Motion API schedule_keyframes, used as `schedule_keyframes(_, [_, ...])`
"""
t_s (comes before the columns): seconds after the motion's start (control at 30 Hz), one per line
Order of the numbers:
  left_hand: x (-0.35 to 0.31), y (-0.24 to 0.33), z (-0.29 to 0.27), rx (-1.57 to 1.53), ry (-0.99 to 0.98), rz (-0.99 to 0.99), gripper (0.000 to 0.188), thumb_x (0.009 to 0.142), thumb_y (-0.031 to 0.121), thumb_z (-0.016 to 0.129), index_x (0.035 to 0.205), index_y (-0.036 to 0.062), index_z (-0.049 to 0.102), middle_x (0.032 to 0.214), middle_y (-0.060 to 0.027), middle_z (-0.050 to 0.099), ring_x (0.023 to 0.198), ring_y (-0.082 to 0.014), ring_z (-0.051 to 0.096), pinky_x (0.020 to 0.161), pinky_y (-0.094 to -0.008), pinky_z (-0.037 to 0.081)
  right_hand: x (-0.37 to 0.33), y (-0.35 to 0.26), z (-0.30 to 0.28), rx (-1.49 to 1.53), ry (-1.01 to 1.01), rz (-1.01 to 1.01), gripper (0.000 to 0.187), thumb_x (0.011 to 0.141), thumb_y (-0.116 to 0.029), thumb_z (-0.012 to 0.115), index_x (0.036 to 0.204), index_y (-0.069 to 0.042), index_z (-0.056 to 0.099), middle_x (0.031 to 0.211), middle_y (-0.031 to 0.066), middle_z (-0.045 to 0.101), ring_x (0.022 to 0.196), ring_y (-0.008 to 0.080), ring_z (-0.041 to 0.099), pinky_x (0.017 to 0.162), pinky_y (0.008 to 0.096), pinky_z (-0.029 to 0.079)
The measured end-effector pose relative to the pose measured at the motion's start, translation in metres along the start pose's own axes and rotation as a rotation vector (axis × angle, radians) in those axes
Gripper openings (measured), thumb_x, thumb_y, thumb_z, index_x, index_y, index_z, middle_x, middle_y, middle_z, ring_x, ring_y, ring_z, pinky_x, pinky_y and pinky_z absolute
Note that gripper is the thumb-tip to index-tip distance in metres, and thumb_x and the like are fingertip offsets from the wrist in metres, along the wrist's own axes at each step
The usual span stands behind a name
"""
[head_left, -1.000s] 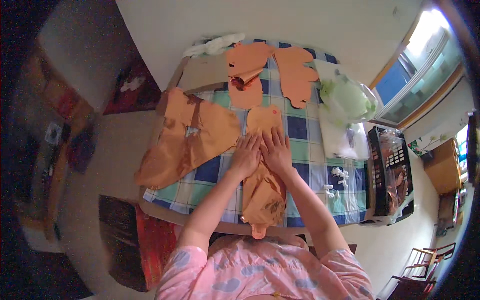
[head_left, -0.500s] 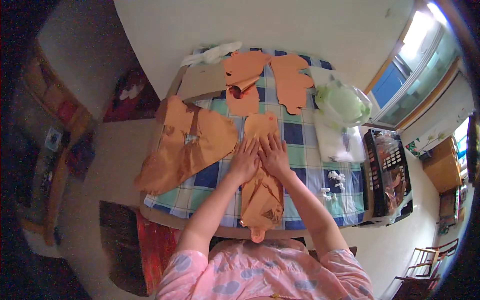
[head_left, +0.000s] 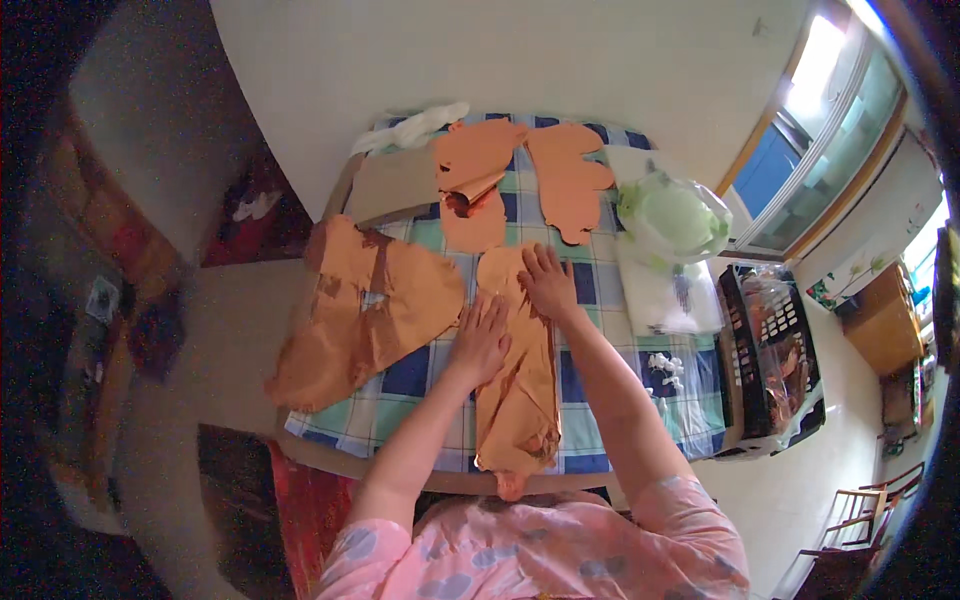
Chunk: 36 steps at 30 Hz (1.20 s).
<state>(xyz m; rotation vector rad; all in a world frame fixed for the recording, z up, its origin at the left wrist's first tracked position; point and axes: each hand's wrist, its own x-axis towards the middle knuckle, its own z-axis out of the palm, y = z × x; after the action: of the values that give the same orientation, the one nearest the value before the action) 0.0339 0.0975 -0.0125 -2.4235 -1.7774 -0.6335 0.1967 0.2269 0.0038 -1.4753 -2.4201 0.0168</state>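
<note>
A long flat rose-gold foil balloon [head_left: 518, 405] lies lengthwise on the checked cloth in front of me, its tabbed end over the near edge. My left hand [head_left: 482, 338] rests flat on its left side, fingers stretched. Farther up, my right hand [head_left: 549, 283] lies open across its upper right edge, fingers spread. Neither hand grips anything. A wide, creased foil balloon [head_left: 425, 285] is spread out to the left. Beyond lie a partly folded foil piece [head_left: 482, 148] and another flat, lobed one [head_left: 568, 180].
The checked cloth [head_left: 585, 455] covers a table against the wall. At its right lie a green bundle in clear plastic [head_left: 672, 215], white plastic sheeting [head_left: 685, 305] and small white pieces [head_left: 665, 372]. A black crate [head_left: 770, 340] stands beside it. A beige sheet [head_left: 395, 185] lies far left.
My right hand has slid up and outward along the balloon, while my left hand has moved slightly nearer to me. The hands are now apart. The whole view has shifted slightly.
</note>
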Motion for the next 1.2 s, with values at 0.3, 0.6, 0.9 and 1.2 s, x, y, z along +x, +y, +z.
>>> schedule_keyframes(0.3, [0.003, 0.006, -0.006, -0.031, -0.092, -0.043, 0.059, 0.095, 0.032, 0.045, 0.147, 0.0050, 0.032, 0.154, -0.0129, 0.030, 0.143, -0.0373, 0.021, 0.116, -0.0515, 0.019, -0.016, 0.001, -0.012, 0.181, 0.159, -0.320, 0.055, 0.089, -0.024, 0.057, 0.140, -0.009, 0.043, 0.151, 0.0166, 0.034, 0.140, 0.0345, 0.030, 0.112, 0.0563, 0.024])
schedule_keyframes(0.6, [-0.001, -0.003, -0.004, -0.060, 0.024, -0.036, 0.049, 0.097, 0.028, 0.043, 0.139, 0.0019, 0.044, 0.149, -0.0146, 0.037, 0.140, -0.0384, 0.027, 0.115, -0.0519, 0.021, -0.209, -0.046, -0.101, 0.267, -0.350, -0.733, 0.053, 0.090, -0.032, 0.058, 0.137, -0.008, 0.049, 0.146, 0.0154, 0.041, 0.136, 0.0329, 0.037, 0.111, 0.0484, 0.030])
schedule_keyframes(0.9, [-0.005, 0.001, -0.003, -0.042, -0.007, -0.023, 0.050, 0.095, 0.028, 0.048, 0.138, 0.0024, 0.045, 0.148, -0.0147, 0.039, 0.139, -0.0381, 0.030, 0.114, -0.0525, 0.023, -0.147, -0.039, -0.119, 0.671, -0.153, -0.477, 0.033, 0.086, -0.016, 0.066, 0.117, -0.006, 0.065, 0.127, 0.0140, 0.060, 0.116, 0.0336, 0.056, 0.099, 0.0429, 0.045])
schedule_keyframes(1.2, [0.002, -0.001, -0.007, -0.036, 0.002, -0.032, 0.052, 0.094, 0.029, 0.048, 0.139, 0.0035, 0.043, 0.151, -0.0119, 0.035, 0.141, -0.0359, 0.027, 0.115, -0.0517, 0.020, -0.258, -0.047, -0.118, 1.180, -1.000, -0.124, 0.031, 0.098, -0.024, 0.054, 0.123, -0.006, 0.061, 0.118, 0.0105, 0.064, 0.105, 0.0203, 0.061, 0.094, 0.0335, 0.046])
